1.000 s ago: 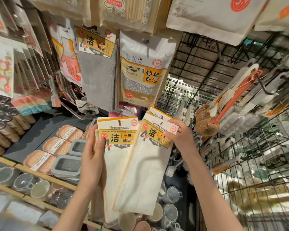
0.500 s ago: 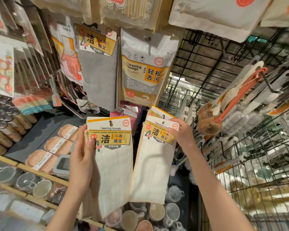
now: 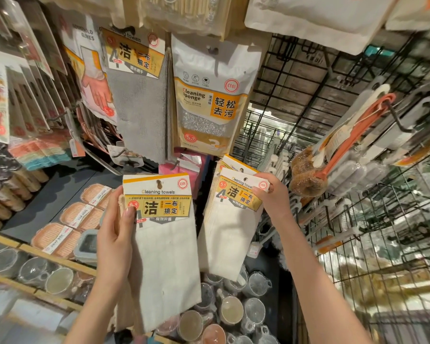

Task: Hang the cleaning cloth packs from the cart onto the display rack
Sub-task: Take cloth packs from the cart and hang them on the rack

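Two white cleaning towel packs, overlapping a second ago, now hang apart. Left hand (image 3: 116, 234), raised, thumb pinching the left pack (image 3: 163, 234) by its header edge. Right hand (image 3: 273, 197) pinches the right pack (image 3: 233, 219) at its header corner, a second header card (image 3: 233, 165) behind, below the hanging sponge pack (image 3: 210, 100).

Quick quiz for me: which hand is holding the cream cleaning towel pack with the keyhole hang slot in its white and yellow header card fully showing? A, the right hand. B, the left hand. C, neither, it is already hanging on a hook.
B: the left hand grips the cream cleaning towel pack by its edge, thumb on the header card, the hang slot clear of any hook.
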`<control>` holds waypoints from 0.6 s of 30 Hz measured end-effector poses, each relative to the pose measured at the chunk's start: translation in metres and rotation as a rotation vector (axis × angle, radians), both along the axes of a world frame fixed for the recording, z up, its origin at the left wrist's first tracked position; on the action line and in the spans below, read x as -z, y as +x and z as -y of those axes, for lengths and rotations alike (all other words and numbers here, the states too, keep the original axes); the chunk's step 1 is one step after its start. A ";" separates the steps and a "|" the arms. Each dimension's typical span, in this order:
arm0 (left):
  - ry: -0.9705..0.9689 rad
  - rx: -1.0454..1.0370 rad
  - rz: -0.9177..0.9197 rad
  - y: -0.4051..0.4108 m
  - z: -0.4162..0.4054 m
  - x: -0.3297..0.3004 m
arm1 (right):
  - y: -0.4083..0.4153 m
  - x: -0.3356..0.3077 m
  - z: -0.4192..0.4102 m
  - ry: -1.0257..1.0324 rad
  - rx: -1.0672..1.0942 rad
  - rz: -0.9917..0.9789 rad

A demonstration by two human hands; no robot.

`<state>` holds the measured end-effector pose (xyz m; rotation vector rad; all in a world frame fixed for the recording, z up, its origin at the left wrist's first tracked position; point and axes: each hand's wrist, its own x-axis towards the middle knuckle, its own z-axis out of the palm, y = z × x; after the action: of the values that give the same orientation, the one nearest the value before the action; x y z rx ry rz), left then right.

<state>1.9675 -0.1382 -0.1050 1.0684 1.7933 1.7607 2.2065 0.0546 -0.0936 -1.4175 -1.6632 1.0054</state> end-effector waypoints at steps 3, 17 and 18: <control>-0.005 0.002 0.022 0.003 0.000 0.000 | -0.001 -0.001 0.000 -0.021 0.020 -0.028; -0.060 0.002 0.095 0.018 -0.002 0.006 | -0.003 0.009 -0.001 -0.044 -0.025 0.000; -0.066 0.001 0.094 0.018 -0.002 0.006 | -0.002 0.010 -0.001 -0.055 -0.011 -0.002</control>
<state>1.9856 -0.1362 -0.1108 0.9447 1.7809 1.7094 2.2045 0.0555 -0.1040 -1.4438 -1.6551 1.0665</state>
